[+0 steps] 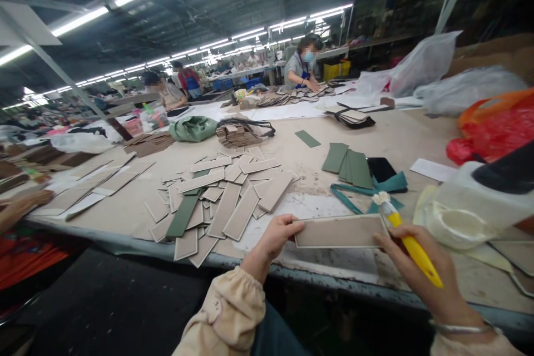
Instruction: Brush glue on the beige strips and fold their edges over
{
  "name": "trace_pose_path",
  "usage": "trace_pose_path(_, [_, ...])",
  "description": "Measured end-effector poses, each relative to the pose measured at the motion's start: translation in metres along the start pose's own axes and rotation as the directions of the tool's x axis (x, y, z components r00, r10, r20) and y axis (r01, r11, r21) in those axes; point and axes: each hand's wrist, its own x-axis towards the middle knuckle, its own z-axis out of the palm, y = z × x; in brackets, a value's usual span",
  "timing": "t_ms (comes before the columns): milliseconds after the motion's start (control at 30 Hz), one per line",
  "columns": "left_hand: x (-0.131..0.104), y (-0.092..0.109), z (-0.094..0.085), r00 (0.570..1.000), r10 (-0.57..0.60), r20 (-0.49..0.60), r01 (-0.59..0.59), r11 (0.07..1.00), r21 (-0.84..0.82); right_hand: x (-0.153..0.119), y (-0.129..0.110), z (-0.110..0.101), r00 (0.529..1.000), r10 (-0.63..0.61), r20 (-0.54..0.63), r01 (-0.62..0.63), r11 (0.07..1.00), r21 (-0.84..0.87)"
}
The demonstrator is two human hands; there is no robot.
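Left hand point(277, 236): thumb and fingers pinch left end of beige rectangular panel point(340, 232), held over the table's point(283, 133) near edge. Right hand point(438, 270): fingers pinch its right end, also gripping yellow-handled brush point(417, 258), bristles up. Loose panel pile point(229, 211) lies left.

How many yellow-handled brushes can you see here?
1. The yellow-handled brush is in the right hand, its bristles just above the right end of the tan strip. Others could be hidden behind things on the table.
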Motion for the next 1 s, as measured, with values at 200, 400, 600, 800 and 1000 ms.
trace_pose_path(200, [-0.004,0.004,-0.005,1.0,0.004,0.005,-0.004,1.0,-0.006,-0.001,-0.004,0.004,0.999,0.037,0.024,-0.037,0.999,0.026])
trace_pose_path(400, [0.002,0.011,-0.024,0.97,0.107,-0.216,-0.123,0.99,-0.064,-0.001,-0.007,0.006,0.998,0.011,0.065,-0.021,0.988,0.155])
trace_pose_path(600, [0.024,0.034,-0.091,0.695,0.283,-0.661,-0.378,0.926,-0.001,-0.005,-0.006,0.003,0.989,-0.113,0.096,0.099,0.986,0.132])
trace_pose_path(800, [0.025,0.034,-0.127,0.299,0.427,-0.854,-0.361,0.879,0.313,-0.005,-0.001,0.0,0.989,-0.102,0.104,0.091,0.99,0.107])
trace_pose_path(1000, [0.039,0.012,-0.085,0.599,0.713,-0.366,-0.063,0.497,0.865,-0.004,-0.001,-0.002,0.989,-0.123,0.085,0.115,0.988,0.101])
